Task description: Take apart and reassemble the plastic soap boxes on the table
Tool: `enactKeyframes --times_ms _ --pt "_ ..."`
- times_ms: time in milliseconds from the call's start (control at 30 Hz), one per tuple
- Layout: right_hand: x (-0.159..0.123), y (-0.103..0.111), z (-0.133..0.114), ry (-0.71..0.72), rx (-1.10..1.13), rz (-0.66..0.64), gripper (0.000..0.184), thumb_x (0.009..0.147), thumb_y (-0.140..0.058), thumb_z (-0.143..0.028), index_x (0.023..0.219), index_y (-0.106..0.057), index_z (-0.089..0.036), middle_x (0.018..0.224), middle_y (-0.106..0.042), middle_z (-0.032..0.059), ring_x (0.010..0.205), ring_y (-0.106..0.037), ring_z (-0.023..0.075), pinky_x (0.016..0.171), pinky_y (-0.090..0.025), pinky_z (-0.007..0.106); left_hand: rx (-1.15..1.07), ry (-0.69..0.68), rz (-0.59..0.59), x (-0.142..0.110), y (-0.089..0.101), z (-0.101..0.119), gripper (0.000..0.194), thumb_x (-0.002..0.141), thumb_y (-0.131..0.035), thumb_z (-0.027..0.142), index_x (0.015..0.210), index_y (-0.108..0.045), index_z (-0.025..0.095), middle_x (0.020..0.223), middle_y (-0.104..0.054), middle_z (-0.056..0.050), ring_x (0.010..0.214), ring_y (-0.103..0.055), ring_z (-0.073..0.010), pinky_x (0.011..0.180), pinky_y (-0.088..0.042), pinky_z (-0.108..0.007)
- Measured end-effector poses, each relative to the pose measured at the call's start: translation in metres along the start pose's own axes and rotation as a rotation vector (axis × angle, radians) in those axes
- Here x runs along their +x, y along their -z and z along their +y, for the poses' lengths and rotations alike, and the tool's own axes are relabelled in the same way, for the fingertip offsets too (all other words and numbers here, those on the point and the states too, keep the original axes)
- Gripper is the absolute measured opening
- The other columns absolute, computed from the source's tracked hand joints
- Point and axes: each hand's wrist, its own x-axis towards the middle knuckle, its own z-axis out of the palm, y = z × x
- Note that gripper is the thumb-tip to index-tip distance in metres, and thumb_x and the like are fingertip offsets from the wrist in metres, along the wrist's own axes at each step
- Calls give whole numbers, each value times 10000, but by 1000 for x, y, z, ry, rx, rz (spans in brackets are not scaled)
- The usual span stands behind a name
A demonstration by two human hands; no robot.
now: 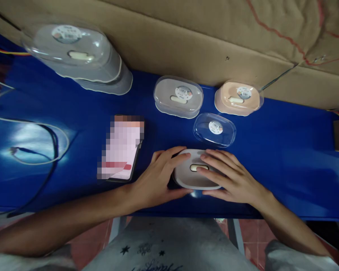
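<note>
A light grey oval plastic box [186,175] with a cream pill-shaped piece in its top lies near the front edge of the blue table. My left hand [165,171] is closed around its left end, thumb along the near side and index finger on top. From the right, my right hand [233,175] grips the same box, its fingers lying across the top and its thumb at the near edge. Just beyond the hands lies a loose clear plastic lid [205,130] with a round label. The ends of the grey box are partly hidden by my fingers.
A phone [121,146] with a blurred screen lies left of my hands. Toward the back stand a clear-covered grey box [165,96], a peach box [223,96] and stacked grey boxes [110,71]. A cable [64,141] curls at left. Cardboard [186,41] walls the back.
</note>
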Motion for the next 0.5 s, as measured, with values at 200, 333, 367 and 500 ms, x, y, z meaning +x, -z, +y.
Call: enactKeyframes --times_ms 200,333,367,500 --pt "-3 -3 5 -12 77 39 625 1005 -704 -489 1545 -567 -205 1476 -694 128 1513 -525 339 1165 -502 536 -3 -9 -15 0 0 -3 801 960 -777 354 1590 -297 235 1562 -521 -253 1452 -546 -377 1042 -499 -535" --pt "-2 0 4 2 131 46 581 1033 -663 -497 1528 -575 -206 1470 -701 122 1451 -593 292 1150 -510 507 -32 -10 -52 0 3 -2 890 900 -832 452 1581 -299 236 1601 -475 -264 1475 -519 -400 1064 -486 -554" --pt "-1 0 4 6 129 41 565 1034 -664 -494 1513 -586 -205 1465 -705 117 1445 -599 286 1154 -503 504 -36 -12 -56 0 3 -2 949 864 -849 539 1578 -305 232 1606 -466 -271 1473 -518 -413 1072 -479 -566" --pt "2 -2 2 17 97 30 531 1037 -662 -500 1469 -618 -195 1431 -729 103 1417 -623 276 1163 -475 503 -77 43 -50 1 6 1 952 876 -819 596 1591 -302 237 1593 -497 -250 1463 -535 -391 1095 -471 -555"
